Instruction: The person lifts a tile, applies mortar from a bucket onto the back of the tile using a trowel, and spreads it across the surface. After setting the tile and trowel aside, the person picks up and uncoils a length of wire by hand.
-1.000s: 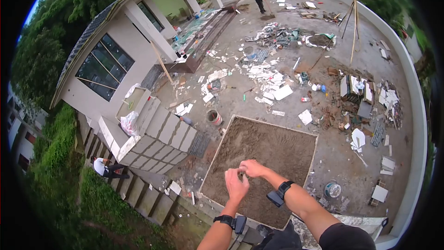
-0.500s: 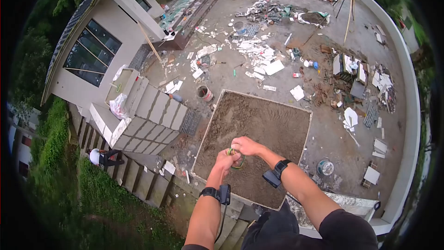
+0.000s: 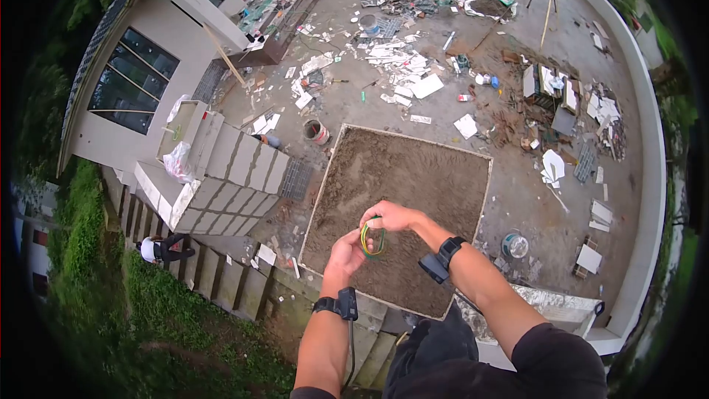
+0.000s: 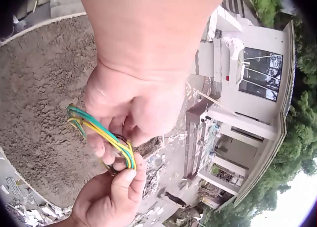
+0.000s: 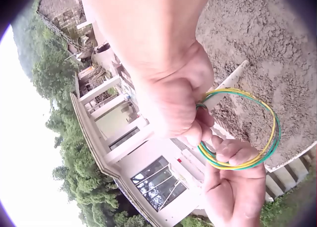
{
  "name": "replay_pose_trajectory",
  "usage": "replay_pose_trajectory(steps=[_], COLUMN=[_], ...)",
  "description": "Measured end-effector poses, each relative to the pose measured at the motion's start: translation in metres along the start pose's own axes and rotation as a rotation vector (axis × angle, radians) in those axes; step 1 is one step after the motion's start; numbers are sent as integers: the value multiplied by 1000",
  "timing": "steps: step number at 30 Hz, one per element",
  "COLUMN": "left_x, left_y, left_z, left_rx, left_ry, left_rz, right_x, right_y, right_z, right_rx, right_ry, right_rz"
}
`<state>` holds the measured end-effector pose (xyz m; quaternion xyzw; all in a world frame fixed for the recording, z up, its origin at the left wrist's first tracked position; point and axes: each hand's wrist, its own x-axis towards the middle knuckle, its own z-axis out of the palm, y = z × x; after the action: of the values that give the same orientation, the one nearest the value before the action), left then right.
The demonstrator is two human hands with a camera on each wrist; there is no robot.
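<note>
A small coil of green-and-yellow wire [image 3: 370,239] is held between my two hands over the mud-filled square bed. My left hand [image 3: 346,253] grips the lower left side of the loop; in the right wrist view its fingers [image 5: 235,152] curl over the strands. From the right, my right hand [image 3: 389,216] pinches the top of the coil. The left wrist view shows the right thumb [image 4: 124,182] pressed on the wire [image 4: 106,132] close to the left fingertips. The loop hangs round and loose in the right wrist view, while the right fingertips are partly hidden there.
Below my hands lies the square bed of wet mortar [image 3: 413,170] with a pale rim. A bucket [image 3: 316,131] stands by its far left corner, another bucket [image 3: 515,245] on its right. Block wall [image 3: 236,181], steps [image 3: 221,281] and a seated person [image 3: 164,250] are at left; broken tiles [image 3: 399,66] litter the yard.
The view has tilted downward. Both hands have shifted slightly left and drawn a little apart, and the wire coil now shows between them as an open loop.
</note>
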<state>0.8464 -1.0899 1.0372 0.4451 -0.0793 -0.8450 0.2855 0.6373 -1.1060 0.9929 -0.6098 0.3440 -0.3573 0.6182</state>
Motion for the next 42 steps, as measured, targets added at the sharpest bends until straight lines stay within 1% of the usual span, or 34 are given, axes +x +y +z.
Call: replay_pose_trajectory(steps=[1, 2, 3, 4, 5, 6, 7, 8, 9, 10, 11, 12, 13, 14, 15, 16, 18, 19, 20, 21, 22, 23, 25, 27, 29, 30, 32, 33, 34, 35, 36, 38, 39, 42], left_x=[11, 16, 19, 20, 18, 11, 5, -9, -17, -20, -20, -23, -27, -34, -35, -38, -36, -34, -32, -31, -27, -26, -22, -11, -1, 0, -2, -3, -5, -4, -2, 3, 4, 8], left_y=[2, 4, 7, 17, 28, 38, 45, 52, 54, 51, 44, 36, 20, 2, -10, -12, -16, -13, -12, -11, -10, -11, -11, -12, -14, -17, -25, -28, -33, -38, -40, -44, -43, -36], left_z=[-13, -18, -14, -12, -7, 6, 19, 42, 54, 58, 62, 72, 81, 91, 89, 84, 73, 60, 47, 36, 27, 23, 15, 4, -2, -1, 7, 12, 18, 19, 22, 22, 19, 10], left_rx=[171, 342, 423, 667, 957, 1249, 1250, 1419, 1591, 1596, 1786, 1967, 2076, 2184, 2245, 2245, 1864, 1859, 1858, 1551, 1234, 1129, 1167, 1197, 1207, 1204, 888, 884, 709, 534, 531, 312, 309, 205], left_ry=[10, 21, 146, 229, 250, 268, 274, 276, 275, 277, 226, 165, 158, 150, 167, 163, 363, 400, 404, 392, 370, 384, 389, 400, 505, 506, 512, 511, 477, 441, 442, 381, 382, 288], left_rz=[89, 179, 276, 362, 455, 547, 547, 601, 654, 654, 851, 1056, 1079, 1099, 1091, 1098, 1120, 1051, 1040, 743, 465, 490, 495, 495, 514, 518, 584, 591, 596, 596, 598, 589, 590, 504], right_x=[1, 1, -1, -1, 0, 3, 7, 8, 8, 9, 11, 14, 15, 11, 8, 5, -4, -9, -15, -14, -17, -16, -15, -18, -24, -27, -34, -36, -38, -38, -38, -39, -39, -38], right_y=[2, -4, -12, -21, -21, -19, -16, -14, -13, -11, -6, 0, 7, 6, 2, -3, -9, -18, -26, -23, -20, -21, -25, -40, -45, -45, -44, -37, -30, -26, -21, -18, -19, -31], right_z=[-1, -2, -3, -1, 0, 2, 5, 7, 11, 15, 17, 18, 20, 23, 24, 23, 15, 10, 7, 2, -2, -5, -6, 0, 8, 13, 22, 24, 25, 24, 26, 29, 29, 29], right_rx=[-108, -107, -101, -94, -92, -176, -259, -257, -291, -323, -321, -310, -297, -293, -310, -333, -371, -219, -63, 137, 264, 194, 123, -243, -293, -343, -394, -429, -462, -454, -456, -489, -490, -433], right_ry=[-2, -3, -8, -13, -17, -18, -20, -22, 60, 144, 146, 184, 223, 225, 257, 292, 313, 263, 210, 168, 181, 166, 156, 116, 147, 183, 219, 239, 258, 270, 267, 411, 408, 314], right_rz=[-62, -60, 42, 143, 143, 164, 184, 180, 147, 115, 112, 32, -45, -44, -102, -162, -151, -83, -10, -25, 55, 94, 129, 157, 156, 150, 107, 14, -78, -99, -100, -115, -115, -79])
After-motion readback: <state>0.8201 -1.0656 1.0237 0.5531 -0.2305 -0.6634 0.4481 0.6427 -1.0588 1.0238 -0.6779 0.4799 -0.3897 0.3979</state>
